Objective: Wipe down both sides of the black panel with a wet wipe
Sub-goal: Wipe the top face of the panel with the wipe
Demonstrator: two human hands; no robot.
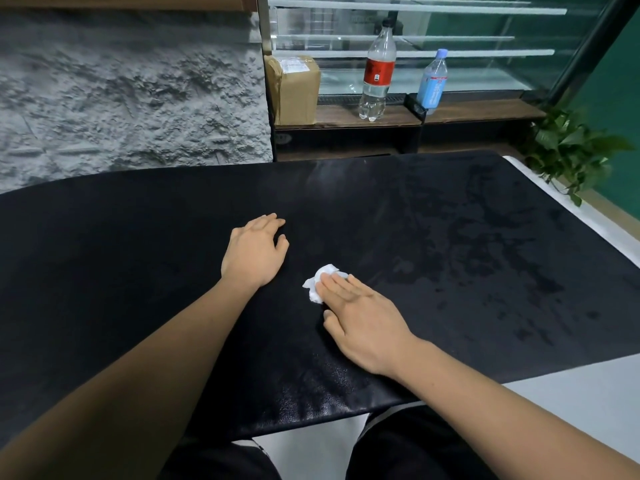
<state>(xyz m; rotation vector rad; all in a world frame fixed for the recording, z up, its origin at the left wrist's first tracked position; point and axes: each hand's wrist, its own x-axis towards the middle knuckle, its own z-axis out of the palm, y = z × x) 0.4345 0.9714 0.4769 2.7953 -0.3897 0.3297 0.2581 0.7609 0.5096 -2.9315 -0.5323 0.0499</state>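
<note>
Black panel [173, 271] damp-streaked on white table [571, 393], rough grey wall [121, 98], glass cabinet [450, 39]

The person is wearing black trousers [415, 448], with pale striping [259, 446] showing along their edges. Both forearms [138, 358] are showing bare, from left hand [256, 252] and right hand [363, 317] to the frame's edge.

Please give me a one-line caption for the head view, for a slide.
Right hand presses a white wet wipe onto the black panel; left hand rests on the panel nearby.
</note>
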